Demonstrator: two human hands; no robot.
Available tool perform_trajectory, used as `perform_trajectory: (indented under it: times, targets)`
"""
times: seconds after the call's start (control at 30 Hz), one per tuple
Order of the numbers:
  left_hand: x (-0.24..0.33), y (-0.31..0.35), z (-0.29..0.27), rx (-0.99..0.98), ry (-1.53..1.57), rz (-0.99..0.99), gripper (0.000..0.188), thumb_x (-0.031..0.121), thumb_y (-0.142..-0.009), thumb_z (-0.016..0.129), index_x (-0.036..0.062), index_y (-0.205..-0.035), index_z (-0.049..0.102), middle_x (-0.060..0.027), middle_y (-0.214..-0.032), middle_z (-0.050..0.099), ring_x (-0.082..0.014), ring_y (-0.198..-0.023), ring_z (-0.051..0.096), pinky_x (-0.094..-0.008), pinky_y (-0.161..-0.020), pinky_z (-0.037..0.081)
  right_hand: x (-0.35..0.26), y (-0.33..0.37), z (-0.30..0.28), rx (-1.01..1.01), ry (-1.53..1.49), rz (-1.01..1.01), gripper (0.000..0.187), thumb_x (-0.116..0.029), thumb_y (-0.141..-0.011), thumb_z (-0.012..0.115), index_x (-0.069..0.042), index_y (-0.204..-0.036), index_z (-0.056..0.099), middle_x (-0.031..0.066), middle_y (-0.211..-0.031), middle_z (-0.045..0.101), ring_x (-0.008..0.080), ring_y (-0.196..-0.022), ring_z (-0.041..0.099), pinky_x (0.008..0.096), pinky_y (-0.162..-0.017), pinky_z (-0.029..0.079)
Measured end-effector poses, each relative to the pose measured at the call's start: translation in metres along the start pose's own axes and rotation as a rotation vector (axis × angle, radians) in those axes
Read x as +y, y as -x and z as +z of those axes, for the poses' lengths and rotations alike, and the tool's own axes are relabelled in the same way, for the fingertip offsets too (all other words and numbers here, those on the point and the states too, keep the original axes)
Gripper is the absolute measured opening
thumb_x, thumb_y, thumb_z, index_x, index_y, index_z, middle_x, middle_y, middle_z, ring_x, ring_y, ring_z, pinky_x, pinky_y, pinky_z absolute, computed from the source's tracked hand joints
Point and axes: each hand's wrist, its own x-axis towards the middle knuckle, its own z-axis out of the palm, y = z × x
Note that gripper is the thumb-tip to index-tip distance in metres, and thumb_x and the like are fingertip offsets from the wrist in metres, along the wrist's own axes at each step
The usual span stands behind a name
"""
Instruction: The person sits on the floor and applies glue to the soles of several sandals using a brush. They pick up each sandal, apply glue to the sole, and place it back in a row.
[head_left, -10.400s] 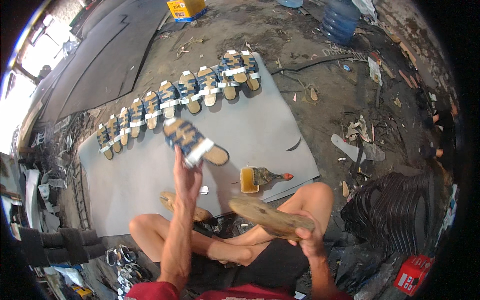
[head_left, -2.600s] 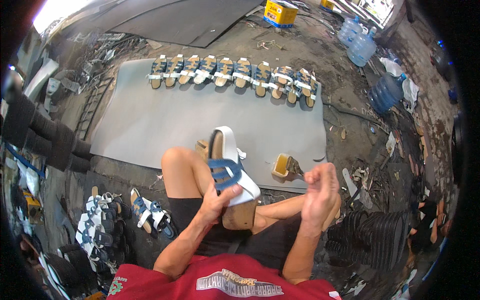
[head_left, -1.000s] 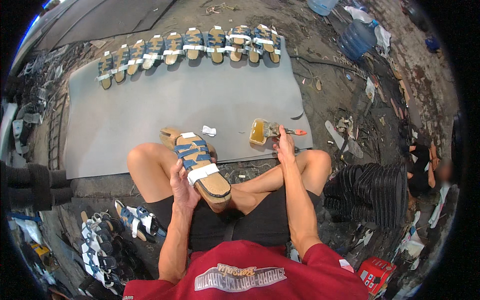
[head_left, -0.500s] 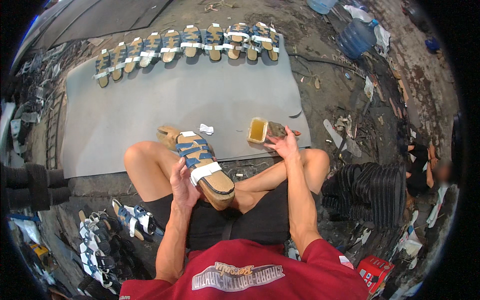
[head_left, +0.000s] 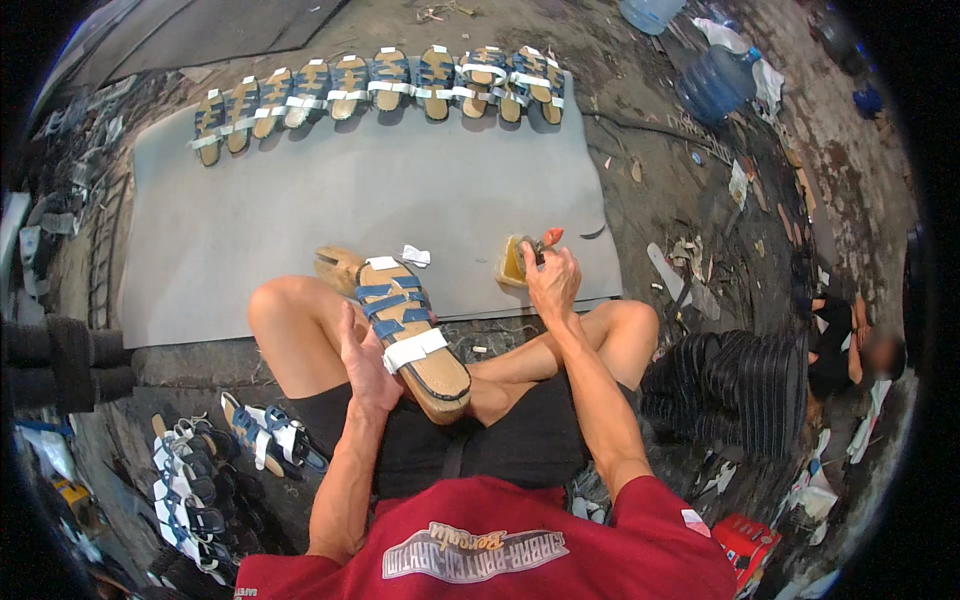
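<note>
My left hand (head_left: 370,372) holds a sandal (head_left: 442,376) from below and the side, over my lap. It has a tan footbed, blue straps, one white strap and a white tag at its far end. My right hand (head_left: 555,288) has its fingers closed on a brush (head_left: 552,237) with a reddish handle tip. Its lower end is at a clear tub (head_left: 512,281) of yellow-brown liquid; the fingers partly hide it. Beside the sandal's far end lies a tan foot-shaped form (head_left: 336,266), next to a small white strip (head_left: 416,257).
A row of similar sandals (head_left: 389,80) lines the far edge of the grey mat (head_left: 330,190). More sandals (head_left: 255,430) lie at my left. Stacked black soles (head_left: 735,385) stand at my right. Water jugs (head_left: 718,80) lie far right; another person (head_left: 838,345) is at the right edge.
My right hand has closed on the brush, which lay beside the tub, and brought it up over the tub with its reddish tip raised. The left hand keeps the sandal in nearly the same place.
</note>
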Motion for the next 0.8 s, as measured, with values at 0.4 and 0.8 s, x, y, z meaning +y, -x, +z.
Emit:
perform_trajectory:
  times: [0.4, 0.8]
  targets:
    - [0.001, 0.002, -0.004, -0.028, 0.034, 0.056, 0.074, 0.064, -0.105, 0.035, -0.0001, -0.136, 0.055, -0.0177, -0.117, 0.069, -0.0294, -0.103, 0.070, -0.0422, -0.091, 0.059, 0.011, 0.004, -0.011, 0.134, -0.140, 0.244, 0.047, -0.039, -0.100, 0.064, 0.003, -0.079, 0.071, 0.0222, -0.081, 0.070, 0.0453, -0.074, 0.064, 0.0541, -0.074, 0.049]
    - [-0.002, 0.012, 0.032, -0.043, -0.173, 0.010, 0.085, 0.078, -0.099, 0.033, 0.0029, -0.128, 0.061, -0.0122, -0.102, 0.070, -0.0236, -0.084, 0.073, -0.0369, -0.070, 0.064, -0.007, -0.023, -0.119, -0.300, -1.760, 0.847, 0.028, -0.038, -0.103, 0.065, -0.010, -0.099, 0.062, 0.0012, -0.080, 0.062, 0.0147, -0.065, 0.052, 0.0306, -0.062, 0.040]
